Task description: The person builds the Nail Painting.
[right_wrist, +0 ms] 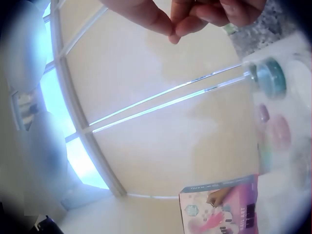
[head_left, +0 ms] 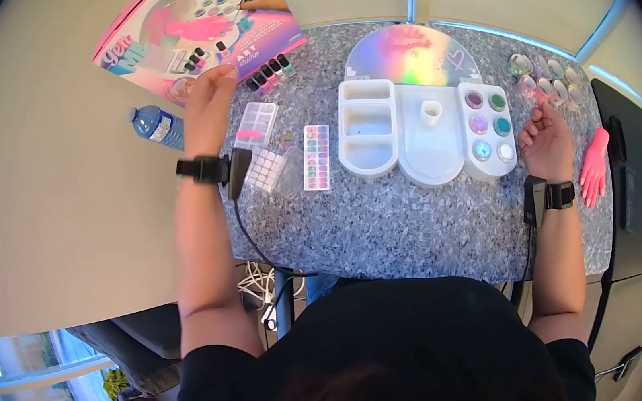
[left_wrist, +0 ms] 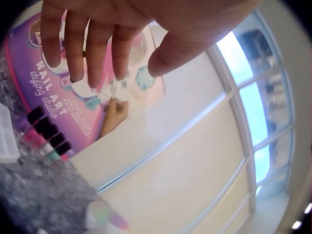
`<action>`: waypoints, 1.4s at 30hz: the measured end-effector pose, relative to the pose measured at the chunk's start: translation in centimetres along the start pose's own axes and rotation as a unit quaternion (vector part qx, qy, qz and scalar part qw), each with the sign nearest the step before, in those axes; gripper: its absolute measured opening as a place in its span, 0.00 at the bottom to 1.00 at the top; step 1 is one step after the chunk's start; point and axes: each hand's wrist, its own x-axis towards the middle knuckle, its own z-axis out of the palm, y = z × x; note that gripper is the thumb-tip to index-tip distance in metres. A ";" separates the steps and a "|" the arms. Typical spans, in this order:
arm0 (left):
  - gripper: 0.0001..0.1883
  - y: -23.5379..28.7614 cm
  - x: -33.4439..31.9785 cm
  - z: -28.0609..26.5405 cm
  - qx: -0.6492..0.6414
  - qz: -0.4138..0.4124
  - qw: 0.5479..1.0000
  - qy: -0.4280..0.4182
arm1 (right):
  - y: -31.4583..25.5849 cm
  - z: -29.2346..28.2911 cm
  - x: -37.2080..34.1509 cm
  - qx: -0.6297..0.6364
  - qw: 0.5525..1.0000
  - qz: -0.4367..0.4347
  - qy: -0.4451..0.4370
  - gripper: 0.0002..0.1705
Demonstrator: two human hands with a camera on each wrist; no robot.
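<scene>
Nearby, a pink model hand (head_left: 595,169) is lying at three o'clock. Around two, the right hand (head_left: 547,140) is curling its fingers beside glossy ovals (head_left: 553,81); whether it is gripping anything, I cannot tell. Toward eleven, the left hand (head_left: 206,114) is opening loosely, holding nothing, before the pink-and-purple printed box (head_left: 194,35).

The person is wearing a black short-sleeved top (head_left: 434,319); a black left wrist strap (head_left: 202,170) and a black right wrist strap (head_left: 560,195) are carrying dark, elongated modules (head_left: 239,173), from which thin black cables (head_left: 247,233) are trailing.
</scene>
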 end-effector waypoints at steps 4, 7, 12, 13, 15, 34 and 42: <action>0.29 -3.3 4.2 0.3 0.278 0.021 0.959 -0.060 | 0.0 0.9 -0.7 -0.005 1.000 -0.001 0.005 0.16; 0.24 -3.2 5.4 0.9 0.432 -0.040 0.891 -0.137 | -1.4 1.8 -1.7 -0.031 0.999 -0.044 -0.010 0.16; 0.20 -3.4 5.0 1.5 0.393 -0.006 0.911 -0.125 | -1.8 1.1 -1.9 -0.046 0.997 -0.051 -0.022 0.18; 0.20 -3.2 4.9 1.1 0.393 -0.003 0.912 -0.118 | -1.5 0.7 -1.7 -0.044 0.998 -0.050 -0.018 0.18; 0.18 -2.8 4.5 0.7 0.392 -0.014 0.915 -0.096 | -0.4 -0.2 -1.3 -0.066 0.997 -0.027 0.010 0.18; 0.10 8.2 -10.0 7.8 0.294 0.267 0.898 -0.189 | 0.4 4.6 -4.0 -0.185 0.979 0.043 -0.068 0.39; 0.18 7.6 -10.9 8.6 0.352 0.311 0.876 -0.113 | 1.1 3.7 -3.6 -0.195 0.978 0.020 -0.077 0.32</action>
